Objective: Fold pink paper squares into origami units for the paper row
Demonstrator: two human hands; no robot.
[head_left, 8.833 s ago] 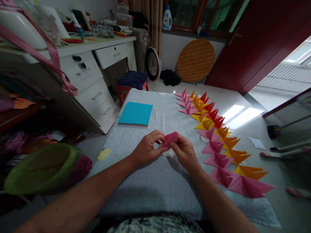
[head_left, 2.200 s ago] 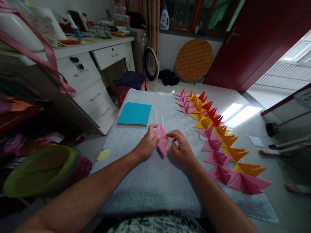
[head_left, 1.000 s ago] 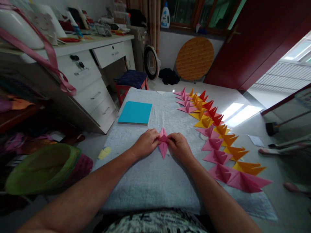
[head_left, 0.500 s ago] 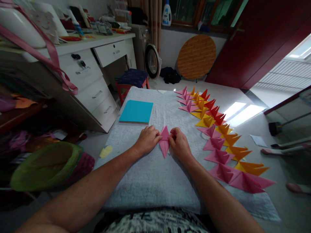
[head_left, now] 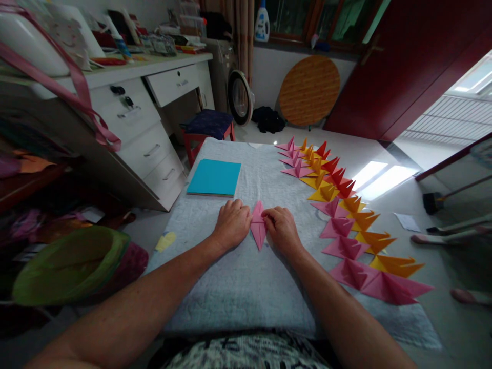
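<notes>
A pink folded origami paper (head_left: 259, 233), long and diamond-shaped, lies flat on the cloth-covered table (head_left: 238, 292). My left hand (head_left: 233, 221) rests palm-down at its left side, fingers curled together against that edge. Thumb and fingers of my right hand (head_left: 283, 229) pinch the paper's right edge near the middle crease. Beyond my left hand sits a stack of square blue paper (head_left: 215, 177). Folded paper cranes stand in rows on the right: pink ones (head_left: 347, 248), yellow-orange ones (head_left: 375, 241) and red ones (head_left: 340, 178).
A yellow scrap (head_left: 165, 241) lies at the table's left edge. To the left are a green-lined bin (head_left: 73, 261) and a white desk with drawers (head_left: 149, 148). A stool (head_left: 207, 125) stands behind the table, near the washing machine's open door (head_left: 240, 97).
My right fingers have shifted slightly down and inward over the paper's right edge. My left fingers have drawn back a little to the left edge. The view has moved slightly.
</notes>
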